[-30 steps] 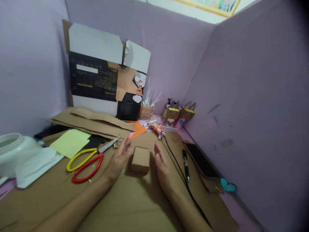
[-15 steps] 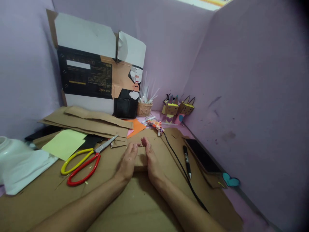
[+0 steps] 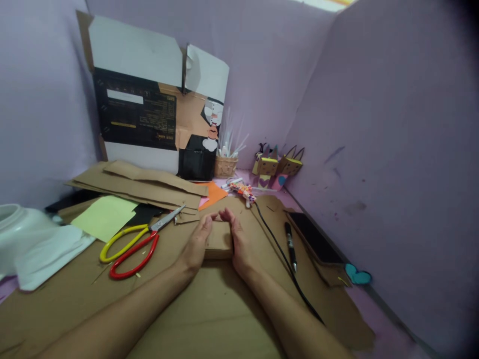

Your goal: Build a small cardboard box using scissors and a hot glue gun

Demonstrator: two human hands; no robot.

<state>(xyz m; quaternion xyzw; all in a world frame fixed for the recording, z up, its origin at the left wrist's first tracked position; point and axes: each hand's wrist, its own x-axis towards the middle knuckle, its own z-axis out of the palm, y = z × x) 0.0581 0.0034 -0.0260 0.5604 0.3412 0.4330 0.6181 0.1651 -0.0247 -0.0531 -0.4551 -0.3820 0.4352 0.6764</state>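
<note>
A small brown cardboard box (image 3: 219, 240) sits on a large cardboard sheet (image 3: 209, 319) in front of me. My left hand (image 3: 197, 245) presses against its left side and my right hand (image 3: 239, 244) against its right side. Fingers of both hands curl round the far edge, and their tips nearly meet there. The box is gripped between the two palms, and most of it is hidden by them.
Yellow-and-red scissors (image 3: 136, 243) lie left of my hands, beside a pale green paper (image 3: 104, 217) and stacked cardboard strips (image 3: 142, 182). A black cable (image 3: 279, 257), a pen (image 3: 290, 246) and a phone (image 3: 313, 239) lie to the right. A white jar (image 3: 15, 227) stands far left.
A second ago both hands lay open, apart from the box's sides. They have since closed in and now clasp the box between them.
</note>
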